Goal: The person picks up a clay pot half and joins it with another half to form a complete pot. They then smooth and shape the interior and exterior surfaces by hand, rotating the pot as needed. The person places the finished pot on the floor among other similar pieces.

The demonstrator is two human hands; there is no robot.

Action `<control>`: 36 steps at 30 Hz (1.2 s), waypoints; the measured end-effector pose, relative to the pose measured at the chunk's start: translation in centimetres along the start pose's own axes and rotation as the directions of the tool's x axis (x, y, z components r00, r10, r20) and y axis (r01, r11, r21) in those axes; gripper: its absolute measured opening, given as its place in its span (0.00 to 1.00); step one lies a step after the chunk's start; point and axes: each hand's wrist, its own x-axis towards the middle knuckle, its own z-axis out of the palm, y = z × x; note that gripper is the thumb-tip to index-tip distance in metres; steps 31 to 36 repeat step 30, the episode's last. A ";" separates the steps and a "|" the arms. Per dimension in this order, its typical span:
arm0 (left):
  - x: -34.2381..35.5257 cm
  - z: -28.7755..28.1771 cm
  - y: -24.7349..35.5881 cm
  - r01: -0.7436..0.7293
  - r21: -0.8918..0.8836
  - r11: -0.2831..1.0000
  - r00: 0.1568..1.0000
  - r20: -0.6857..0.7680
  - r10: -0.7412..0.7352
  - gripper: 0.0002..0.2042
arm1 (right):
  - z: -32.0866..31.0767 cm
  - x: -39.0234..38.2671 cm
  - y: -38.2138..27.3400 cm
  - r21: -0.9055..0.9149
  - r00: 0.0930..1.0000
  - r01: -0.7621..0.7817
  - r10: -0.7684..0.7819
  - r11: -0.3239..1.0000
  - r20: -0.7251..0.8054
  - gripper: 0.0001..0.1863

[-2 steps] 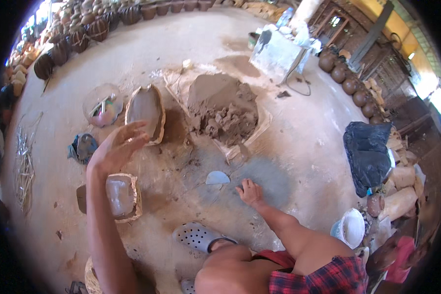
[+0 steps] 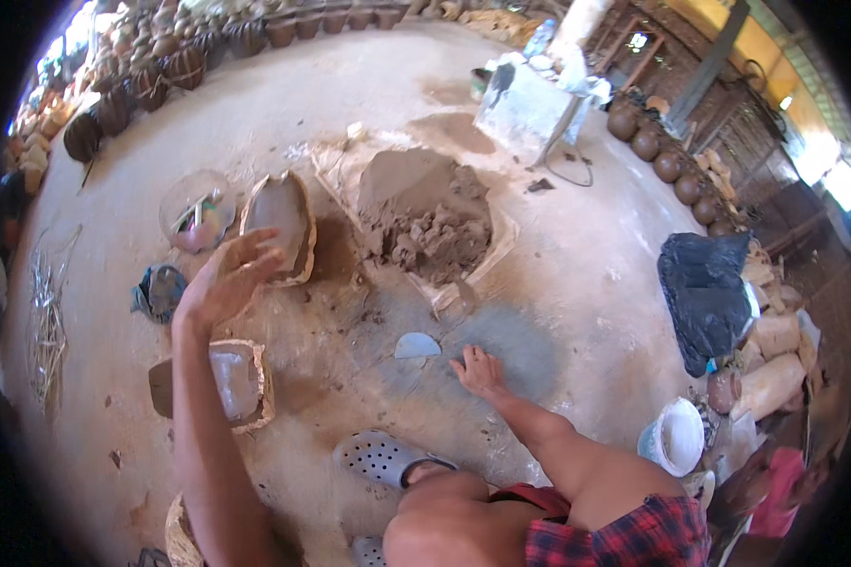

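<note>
My left hand [image 2: 229, 276] is raised with its fingers apart and holds nothing. It is nearest to an oblong mould [image 2: 284, 222] with a pale rough rim and smooth brown clay inside. Lower down, my right hand [image 2: 482, 372] is at a grey dusty patch [image 2: 531, 354] on the floor. Its fingers are bent and bunched downward, and what they hold, if anything, is hidden. Just left of it lies a flat, pale blue half-round piece [image 2: 417, 346]. Beyond both hands rises a heap of brown clay [image 2: 424, 213], crumbled at its near side.
A second mould [image 2: 246, 383] lies beside my left forearm. Left of the first are a clear bowl [image 2: 199, 210] and a blue bundle [image 2: 160, 292]. A black plastic sheet [image 2: 705, 298] and white bucket [image 2: 673, 437] stand right. Clay pots [image 2: 667, 168] line the wall.
The view has shifted slightly, so the floor things sit a little differently. My left hand has moved slightly down against the mould; my right hand stays at the grey patch.
</note>
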 end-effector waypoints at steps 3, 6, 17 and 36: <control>2.4 2.7 -2.3 -0.102 -0.285 0.953 0.987 -0.149 0.061 0.28 | -2.7 -0.2 -2.3 0.024 0.978 -0.161 0.156 0.987 0.141 0.32; 4.3 6.3 -5.8 -0.036 -0.391 0.920 0.997 0.053 0.062 0.27 | -6.7 -1.0 -3.2 0.051 0.908 -0.054 0.028 0.997 0.418 0.37; 0.0 0.3 -6.0 -0.042 -0.190 0.981 0.990 0.126 0.067 0.31 | -20.0 -5.5 8.4 0.050 0.961 -0.208 0.195 0.977 0.197 0.31; 7.6 6.3 2.2 0.078 -0.002 0.997 0.991 0.111 -0.077 0.26 | -5.9 3.2 28.8 0.169 0.885 -0.424 0.446 0.890 -0.131 0.28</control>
